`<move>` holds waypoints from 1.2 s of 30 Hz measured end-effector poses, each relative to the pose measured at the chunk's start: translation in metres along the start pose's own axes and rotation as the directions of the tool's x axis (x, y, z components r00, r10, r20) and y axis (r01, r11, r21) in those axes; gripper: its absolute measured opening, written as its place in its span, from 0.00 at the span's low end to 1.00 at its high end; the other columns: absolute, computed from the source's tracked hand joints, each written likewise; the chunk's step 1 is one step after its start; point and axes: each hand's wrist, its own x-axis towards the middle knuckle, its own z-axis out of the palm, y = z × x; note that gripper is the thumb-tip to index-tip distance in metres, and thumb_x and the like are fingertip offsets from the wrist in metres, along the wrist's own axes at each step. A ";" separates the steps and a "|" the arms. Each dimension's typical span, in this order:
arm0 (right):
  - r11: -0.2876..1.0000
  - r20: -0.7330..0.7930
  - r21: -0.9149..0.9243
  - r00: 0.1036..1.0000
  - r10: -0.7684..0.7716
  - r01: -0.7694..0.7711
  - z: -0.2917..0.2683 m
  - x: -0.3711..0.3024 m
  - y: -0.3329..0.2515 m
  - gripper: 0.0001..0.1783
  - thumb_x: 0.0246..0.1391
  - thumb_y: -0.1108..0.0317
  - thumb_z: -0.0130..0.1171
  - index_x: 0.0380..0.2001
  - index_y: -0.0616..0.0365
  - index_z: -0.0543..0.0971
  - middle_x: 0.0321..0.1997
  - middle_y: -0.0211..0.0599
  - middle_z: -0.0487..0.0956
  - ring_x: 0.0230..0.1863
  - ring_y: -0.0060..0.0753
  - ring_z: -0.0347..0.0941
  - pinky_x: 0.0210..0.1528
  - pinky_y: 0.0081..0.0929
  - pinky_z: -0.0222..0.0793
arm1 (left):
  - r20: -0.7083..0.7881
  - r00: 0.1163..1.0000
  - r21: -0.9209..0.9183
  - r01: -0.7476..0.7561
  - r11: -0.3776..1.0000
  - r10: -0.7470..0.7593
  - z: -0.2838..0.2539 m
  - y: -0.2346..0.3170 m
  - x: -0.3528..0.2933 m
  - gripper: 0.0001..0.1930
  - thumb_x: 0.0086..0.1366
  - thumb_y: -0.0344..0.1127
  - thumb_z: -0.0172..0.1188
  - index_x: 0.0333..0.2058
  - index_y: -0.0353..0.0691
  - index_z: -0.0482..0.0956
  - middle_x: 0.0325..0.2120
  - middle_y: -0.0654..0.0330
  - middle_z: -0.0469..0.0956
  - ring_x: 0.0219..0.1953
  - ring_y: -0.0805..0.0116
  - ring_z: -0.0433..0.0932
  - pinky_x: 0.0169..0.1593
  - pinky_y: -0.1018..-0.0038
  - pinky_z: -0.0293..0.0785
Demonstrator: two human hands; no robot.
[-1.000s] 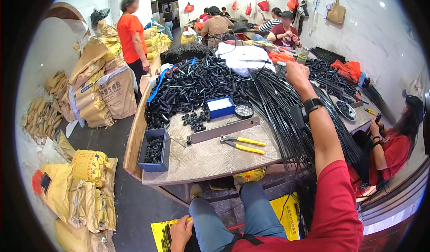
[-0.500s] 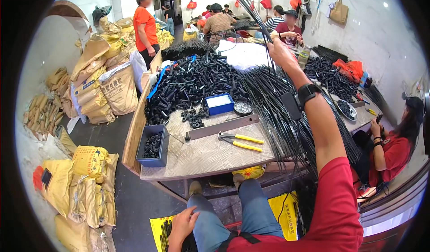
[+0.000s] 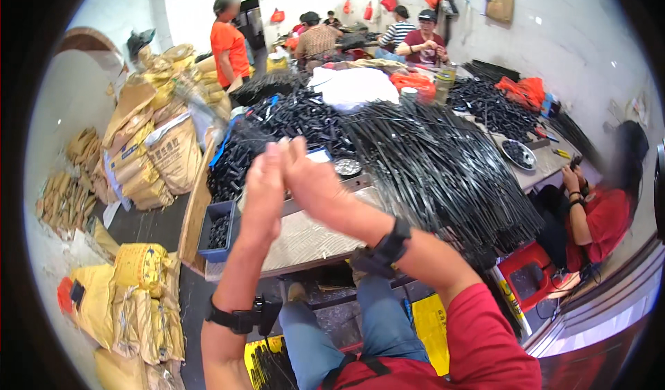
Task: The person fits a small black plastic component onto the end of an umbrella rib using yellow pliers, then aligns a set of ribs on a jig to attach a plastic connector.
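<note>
Both my hands are raised together above the near left part of the table. My left hand [image 3: 262, 192] is closed, its fingertips meeting those of my right hand [image 3: 315, 185], which is closed too. A motion-blurred sheaf of thin black rods [image 3: 197, 99] seems to run from between them toward the upper left. Beyond my hands lies a heap of short black tubular pieces [image 3: 305, 116]. To their right spreads a large pile of thin black rods [image 3: 443, 175]. A round dish [image 3: 347, 167] of small shiny parts is just past my right hand.
A blue-grey bin [image 3: 217, 229] of small black parts stands at the table's left corner. Stacked sacks [image 3: 170, 161] line the left side. A seated person in red [image 3: 603, 217] is at the right, near a red stool [image 3: 521, 272]. Others sit at the far tables.
My right hand has come down from the upper right to the middle with the rods. My left hand has risen from beside my leg to meet it.
</note>
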 end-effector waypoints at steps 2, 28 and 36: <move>0.991 -0.094 0.032 0.987 -0.127 0.130 0.009 -0.010 -0.003 0.26 0.42 0.72 0.50 0.46 0.73 0.63 0.36 0.43 0.68 0.31 0.36 0.74 0.25 0.23 0.73 | -0.103 0.993 -0.071 0.058 0.996 -0.065 -0.003 0.001 0.012 0.13 0.66 0.43 0.46 0.30 0.38 0.69 0.27 0.64 0.71 0.28 0.78 0.69 0.29 0.80 0.68; 0.860 0.426 -0.422 0.774 0.469 -0.288 0.020 -0.044 0.436 0.09 0.44 0.68 0.51 0.29 0.56 0.77 0.31 0.51 0.76 0.37 0.51 0.73 0.39 0.42 0.68 | -0.009 0.988 -0.298 0.144 0.943 -0.154 -0.007 0.047 0.043 0.18 0.68 0.41 0.41 0.51 0.37 0.63 0.23 0.66 0.66 0.16 0.83 0.59 0.18 0.87 0.55; 0.869 0.066 0.117 0.877 0.476 -0.480 -0.036 0.026 0.333 0.09 0.55 0.65 0.45 0.35 0.60 0.68 0.21 0.45 0.76 0.20 0.40 0.74 0.21 0.34 0.69 | 0.053 0.984 -0.259 0.178 0.949 -0.170 0.001 0.046 0.021 0.16 0.65 0.41 0.47 0.43 0.35 0.70 0.15 0.70 0.65 0.10 0.87 0.52 0.12 0.86 0.45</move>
